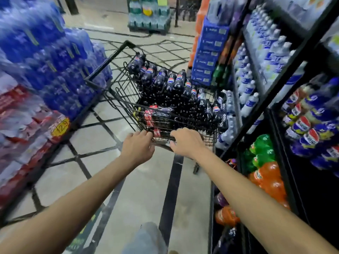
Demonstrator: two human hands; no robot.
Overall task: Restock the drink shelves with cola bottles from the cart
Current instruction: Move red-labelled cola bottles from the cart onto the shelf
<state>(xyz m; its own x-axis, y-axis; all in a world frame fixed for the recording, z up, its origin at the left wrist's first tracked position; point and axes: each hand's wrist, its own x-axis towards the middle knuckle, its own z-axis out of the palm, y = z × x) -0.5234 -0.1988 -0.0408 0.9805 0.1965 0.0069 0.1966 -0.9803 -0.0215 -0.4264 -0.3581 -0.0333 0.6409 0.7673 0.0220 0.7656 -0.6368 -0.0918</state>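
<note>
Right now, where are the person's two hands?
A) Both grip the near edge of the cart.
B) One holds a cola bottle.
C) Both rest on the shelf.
A: the left hand and the right hand both grip the cart at its near edge.

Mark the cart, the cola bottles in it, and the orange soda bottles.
cart point(122, 101): head view, left wire wall.
cola bottles point(180, 78): head view, one bottle's label.
orange soda bottles point(269, 174): head view, a bottle's body.
</note>
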